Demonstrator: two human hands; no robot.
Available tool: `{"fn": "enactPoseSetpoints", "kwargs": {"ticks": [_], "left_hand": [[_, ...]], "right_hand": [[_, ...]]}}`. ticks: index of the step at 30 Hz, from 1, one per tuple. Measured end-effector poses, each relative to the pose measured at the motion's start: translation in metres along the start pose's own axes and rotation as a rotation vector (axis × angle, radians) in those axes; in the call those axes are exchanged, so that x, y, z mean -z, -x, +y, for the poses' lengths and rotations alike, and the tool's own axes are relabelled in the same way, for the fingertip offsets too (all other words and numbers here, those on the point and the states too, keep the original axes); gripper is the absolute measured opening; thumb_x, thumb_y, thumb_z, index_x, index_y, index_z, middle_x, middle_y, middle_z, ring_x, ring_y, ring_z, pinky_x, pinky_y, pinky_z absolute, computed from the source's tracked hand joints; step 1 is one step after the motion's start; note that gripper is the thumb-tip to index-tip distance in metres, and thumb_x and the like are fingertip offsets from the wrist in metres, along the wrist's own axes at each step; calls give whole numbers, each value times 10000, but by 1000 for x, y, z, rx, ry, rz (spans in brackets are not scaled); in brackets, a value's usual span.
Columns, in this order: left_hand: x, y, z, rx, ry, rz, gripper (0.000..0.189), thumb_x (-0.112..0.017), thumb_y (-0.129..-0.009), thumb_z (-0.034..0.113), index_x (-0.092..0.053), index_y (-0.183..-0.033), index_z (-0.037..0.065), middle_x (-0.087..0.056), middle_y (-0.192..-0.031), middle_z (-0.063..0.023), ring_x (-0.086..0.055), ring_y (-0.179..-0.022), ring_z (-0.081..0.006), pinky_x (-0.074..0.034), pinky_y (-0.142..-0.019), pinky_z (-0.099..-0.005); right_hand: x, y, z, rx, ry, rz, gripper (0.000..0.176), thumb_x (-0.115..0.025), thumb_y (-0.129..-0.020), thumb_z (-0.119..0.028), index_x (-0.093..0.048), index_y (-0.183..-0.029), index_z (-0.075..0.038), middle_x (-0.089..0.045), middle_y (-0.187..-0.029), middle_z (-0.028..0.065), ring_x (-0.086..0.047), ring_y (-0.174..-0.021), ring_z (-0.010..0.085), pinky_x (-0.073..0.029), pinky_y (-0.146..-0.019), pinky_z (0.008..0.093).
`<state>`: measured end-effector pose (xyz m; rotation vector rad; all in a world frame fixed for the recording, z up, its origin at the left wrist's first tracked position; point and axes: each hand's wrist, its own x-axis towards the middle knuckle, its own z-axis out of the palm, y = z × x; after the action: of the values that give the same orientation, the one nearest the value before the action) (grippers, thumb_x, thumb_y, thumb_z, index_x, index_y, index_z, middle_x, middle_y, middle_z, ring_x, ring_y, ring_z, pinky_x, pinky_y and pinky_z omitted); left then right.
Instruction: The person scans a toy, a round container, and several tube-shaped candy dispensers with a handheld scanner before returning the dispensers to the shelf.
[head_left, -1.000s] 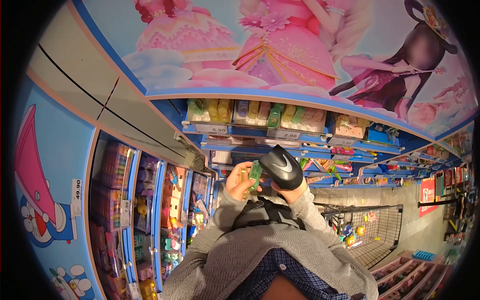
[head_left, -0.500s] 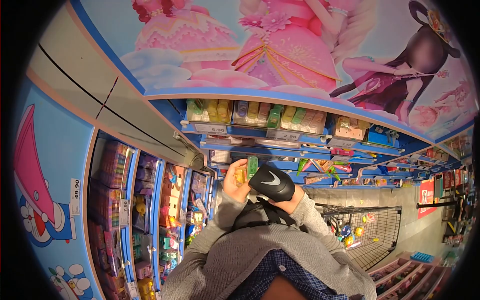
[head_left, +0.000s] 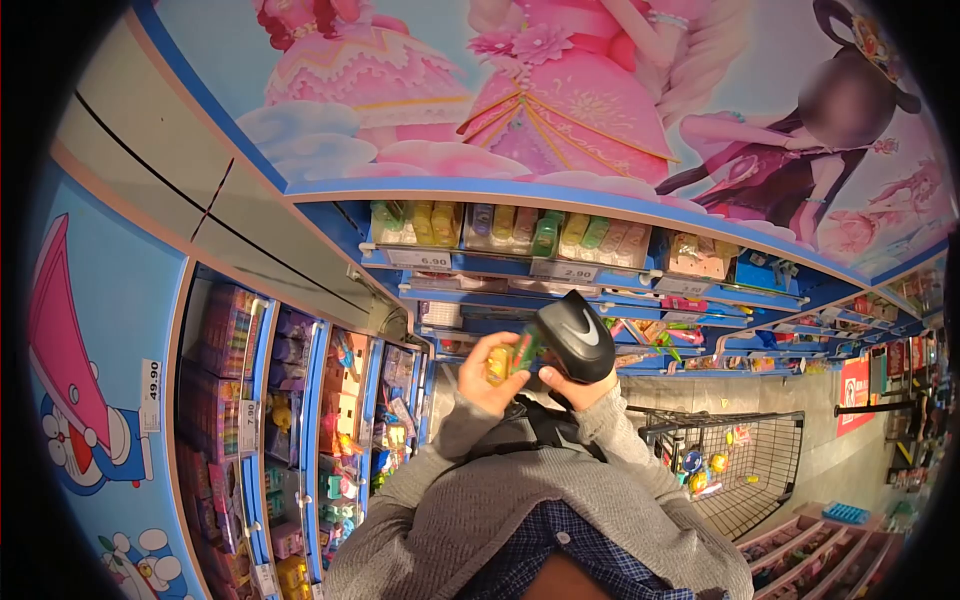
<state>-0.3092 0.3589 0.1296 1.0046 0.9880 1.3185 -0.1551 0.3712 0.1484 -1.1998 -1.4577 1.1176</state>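
Note:
My right hand is closed around a black handheld barcode scanner with a pale curved mark on its top. My left hand grips a small green and yellow packaged item between thumb and fingers, just left of the scanner. The two things are close together in front of my chest, and the scanner's head tilts up to the left. Its handle is mostly hidden in my right hand. What the small item contains is too small to make out.
Blue shelves with small colourful goods and price tags stand ahead. More filled shelves are on the left. At the right, a black wire shopping cart holds a few items, near a slanted display rack.
The scanner has moved slightly right and turned, its head now tilted higher. My left hand has shifted a little right and lower, and the green item in it has tilted.

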Motion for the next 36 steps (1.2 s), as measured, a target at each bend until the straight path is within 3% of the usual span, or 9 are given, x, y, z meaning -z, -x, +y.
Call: {"fn": "enactPoseSetpoints", "kwargs": {"ticks": [4, 6, 11, 13, 14, 17, 23, 30, 36], "left_hand": [[-8, 3, 2, -46, -117, -121, 414, -586, -667, -63, -437, -1046, 8, -504, -997, -89, -485, -946, -143, -398, -802, -255], [-10, 4, 11, -247, -471, -173, 382, -601, -663, -36, -457, -1016, -7, -504, -1016, -108, -491, -956, -178, -392, -818, -278], [-13, 3, 5, -248, -340, -191, 342, -579, -689, -20, -458, -1008, 9, -513, -1002, -118, -504, -958, -220, -393, -823, -305], [-11, 3, -3, -73, 170, -116, 270, -536, -746, -3, -403, -980, 21, -496, -1002, -121, -528, -889, -193, -452, -715, -277], [-7, 2, -5, -73, 169, -116, 270, -536, -746, -3, -403, -980, 21, -496, -1002, -121, -528, -889, -193, -452, -715, -277], [-5, -1, 0, 59, 204, -40, 174, -516, -778, 25, -371, -868, 58, -496, -897, -97, -517, -626, -77, -385, -395, -152], [-1, 0, 6, 103, 93, -95, 100, -540, -781, 65, -456, -826, 38, -494, -687, -10, -402, -455, -27, -326, -377, -152], [-6, -1, 15, 87, -43, -125, 138, -505, -786, 17, -474, -920, 6, -481, -689, -19, -393, -446, -34, -326, -377, -162], [-4, -2, 15, 102, 196, -153, 170, -461, -807, 49, -469, -967, -6, -478, -701, -36, -406, -469, -53, -327, -387, -166]], "right_hand": [[-6, 0, -4, -166, -251, 85, 391, -715, -625, -115, -524, -951, -15, -573, -845, 44, -538, -700, 104, -450, -618, 239], [-6, -1, -8, -158, -247, 108, 376, -721, -614, -82, -524, -927, -11, -562, -807, 42, -520, -678, 89, -440, -581, 218], [0, 2, 9, -82, -234, 198, 355, -683, -625, -31, -501, -929, -1, -548, -758, 32, -519, -636, 90, -439, -558, 206], [4, 0, 0, -116, -341, 157, 356, -669, -628, -20, -497, -940, -1, -548, -773, 32, -520, -646, 93, -438, -565, 207], [6, 0, -3, -149, -448, 116, 358, -655, -632, -9, -493, -952, -2, -547, -788, 32, -521, -655, 95, -438, -572, 207], [11, 1, 5, -128, -376, 40, 391, -645, -632, -5, -489, -989, -2, -544, -844, 39, -523, -715, 102, -441, -620, 221], [13, 2, 1, -108, -327, -91, 431, -650, -624, -6, -484, -1022, -10, -542, -893, 43, -528, -754, 106, -446, -659, 238], [14, 3, 0, -83, -287, -129, 424, -642, -623, -6, -487, -1018, -9, -543, -864, 35, -523, -719, 101, -440, -654, 233], [10, 5, 11, -88, -378, -145, 423, -580, -647, 25, -464, -1053, 3, -563, -878, 65, -545, -779, 129, -440, -683, 245]]}}
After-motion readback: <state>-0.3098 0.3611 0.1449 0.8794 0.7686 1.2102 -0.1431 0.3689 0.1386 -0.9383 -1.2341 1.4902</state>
